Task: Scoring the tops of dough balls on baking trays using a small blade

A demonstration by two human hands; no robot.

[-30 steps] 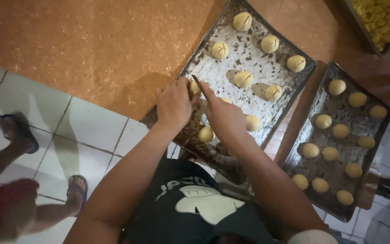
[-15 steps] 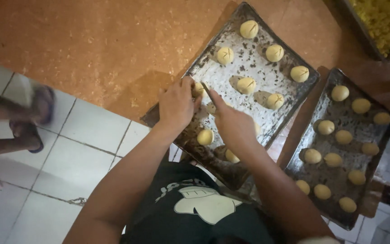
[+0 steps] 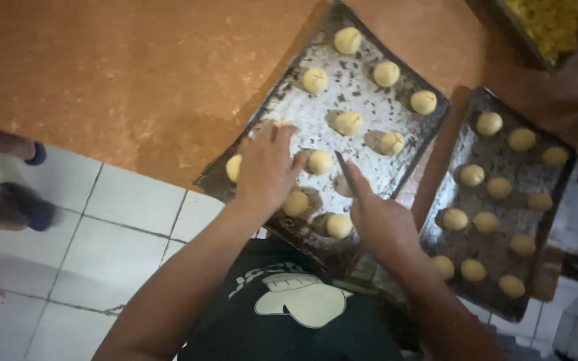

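A dark metal baking tray (image 3: 369, 144) lies on an orange-brown counter and carries several pale yellow dough balls (image 3: 348, 122). My left hand (image 3: 267, 167) rests flat on the tray's near left part, fingers spread, touching a dough ball (image 3: 320, 161). My right hand (image 3: 377, 217) hovers over the tray's near edge and grips a thin dark tool (image 3: 346, 174) whose tip points at the dough. Another dough ball (image 3: 338, 225) sits just left of that hand.
A second dark tray (image 3: 466, 150) with several dough balls stands to the right. A container of yellow food (image 3: 556, 23) sits at the top right. White floor tiles (image 3: 122, 200) lie lower left, with another person's feet (image 3: 15, 200) at the left edge.
My hands have separated: the left now lies flat on the tray and the right has drawn back toward me with the tool. The other person's feet shifted left.
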